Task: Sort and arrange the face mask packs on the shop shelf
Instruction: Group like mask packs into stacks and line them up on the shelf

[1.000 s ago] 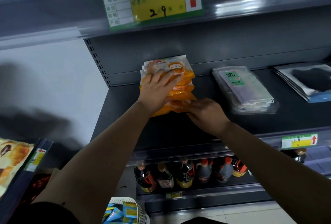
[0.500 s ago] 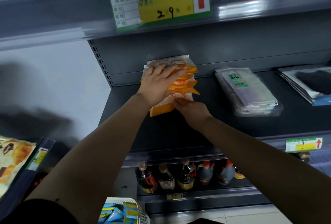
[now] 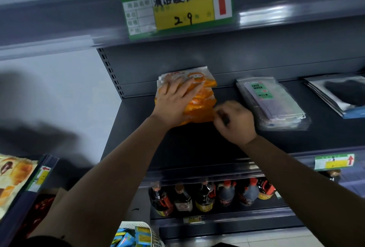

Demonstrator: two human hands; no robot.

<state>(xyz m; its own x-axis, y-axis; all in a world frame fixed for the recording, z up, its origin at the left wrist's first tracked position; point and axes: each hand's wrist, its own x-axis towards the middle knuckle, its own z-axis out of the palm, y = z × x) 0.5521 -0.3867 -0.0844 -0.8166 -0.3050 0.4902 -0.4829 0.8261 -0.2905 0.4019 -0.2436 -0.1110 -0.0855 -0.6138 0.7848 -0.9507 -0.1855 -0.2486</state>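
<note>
Orange mask packs (image 3: 199, 100) stacked at the shelf (image 3: 197, 148) back-left, soft, slick film, light; I'd grip the stack's edges. My left hand (image 3: 173, 104) presses flat on top, fingers spread. My right hand (image 3: 235, 120) has fingers curled at the stack's right corner; pinching or not, can't tell, blurred. Clear face mask packs (image 3: 270, 102) lie close right, crowding that side; silver packs (image 3: 339, 94) further right.

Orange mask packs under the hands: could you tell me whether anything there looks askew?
Yes. The orange packs are fanned, their right edges stepping out unevenly, not squared. The left hand presses flat on top; the right hand works at their lower right corner.
</note>
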